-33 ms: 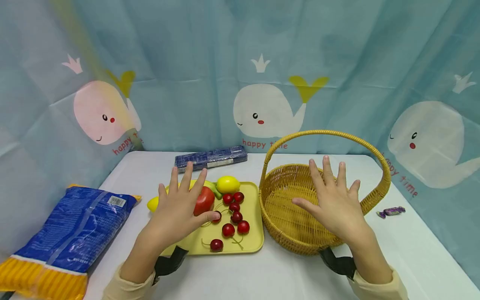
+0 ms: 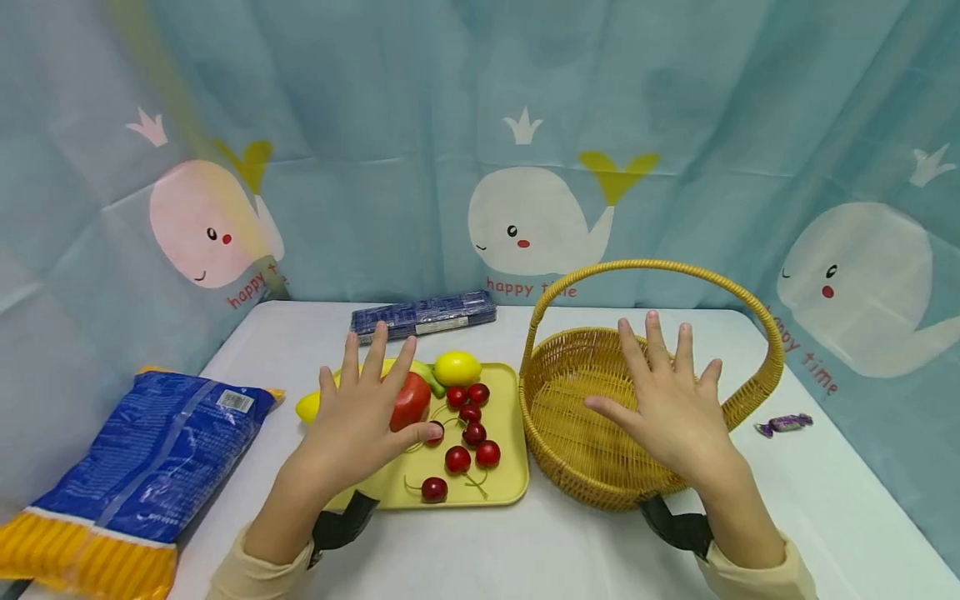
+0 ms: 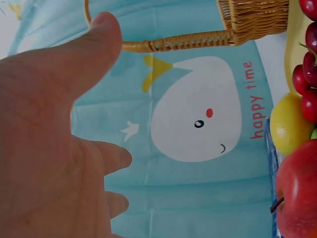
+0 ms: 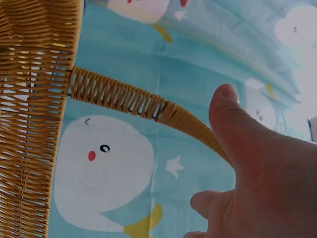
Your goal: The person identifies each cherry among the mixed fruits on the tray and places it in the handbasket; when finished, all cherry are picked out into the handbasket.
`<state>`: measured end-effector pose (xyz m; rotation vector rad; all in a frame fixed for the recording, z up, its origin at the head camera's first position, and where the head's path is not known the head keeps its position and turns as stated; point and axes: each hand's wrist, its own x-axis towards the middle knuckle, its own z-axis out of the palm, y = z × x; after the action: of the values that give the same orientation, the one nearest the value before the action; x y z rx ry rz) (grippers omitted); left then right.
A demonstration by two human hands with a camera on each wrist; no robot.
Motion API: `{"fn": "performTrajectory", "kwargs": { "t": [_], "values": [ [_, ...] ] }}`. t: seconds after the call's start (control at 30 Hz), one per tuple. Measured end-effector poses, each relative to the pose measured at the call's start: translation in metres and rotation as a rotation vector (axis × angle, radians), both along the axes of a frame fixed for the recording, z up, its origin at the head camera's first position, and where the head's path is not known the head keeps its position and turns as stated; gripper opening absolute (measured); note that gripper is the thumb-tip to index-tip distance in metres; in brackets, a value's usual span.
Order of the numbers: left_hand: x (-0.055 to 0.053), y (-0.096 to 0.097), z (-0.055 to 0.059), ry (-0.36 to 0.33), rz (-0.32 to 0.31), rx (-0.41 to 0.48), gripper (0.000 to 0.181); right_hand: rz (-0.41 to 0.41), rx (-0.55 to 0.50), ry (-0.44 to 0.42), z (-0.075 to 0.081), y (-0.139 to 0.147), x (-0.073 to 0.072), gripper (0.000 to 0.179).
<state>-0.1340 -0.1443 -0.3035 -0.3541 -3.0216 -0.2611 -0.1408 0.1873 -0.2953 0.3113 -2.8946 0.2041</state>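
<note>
Both hands hover spread-fingered, holding nothing: the left hand [image 2: 352, 417] over the red apple [image 2: 412, 401] on the yellow tray [image 2: 504, 493] (perhaps touching it), the right hand [image 2: 671, 408] above the wicker basket [image 2: 577, 475]. Cherries [image 2: 457, 459] lie beside the apple on the table [image 2: 525, 550].

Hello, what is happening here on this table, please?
A person holds both hands open and spread above a white table. The left hand hovers over a yellow tray with an apple, a lemon and cherries. The right hand hovers over an empty wicker basket. Neither hand holds anything. A blue bag lies at the left.
</note>
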Motion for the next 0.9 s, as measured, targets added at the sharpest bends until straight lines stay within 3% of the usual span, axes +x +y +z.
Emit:
{"fn": "performTrajectory", "kwargs": {
  "t": [0.33, 0.5, 0.7, 0.9],
  "values": [
    [0.006, -0.003, 0.005, 0.005, -0.008, 0.009, 0.104, -0.015, -0.007, 0.043, 0.0, -0.005, 0.003, 0.099],
    [0.018, -0.007, 0.006, -0.002, -0.092, 0.07, 0.099, -0.013, -0.052, 0.094, -0.003, 0.003, 0.006, 0.093],
    [0.026, -0.018, 0.003, 0.0, -0.174, 0.181, 0.089, 0.034, -0.15, 0.218, -0.01, 0.028, 0.015, 0.077],
    [0.029, -0.025, -0.009, -0.028, -0.241, 0.32, 0.077, 0.087, -0.29, 0.384, -0.02, 0.051, 0.029, 0.063]
  ]
}}
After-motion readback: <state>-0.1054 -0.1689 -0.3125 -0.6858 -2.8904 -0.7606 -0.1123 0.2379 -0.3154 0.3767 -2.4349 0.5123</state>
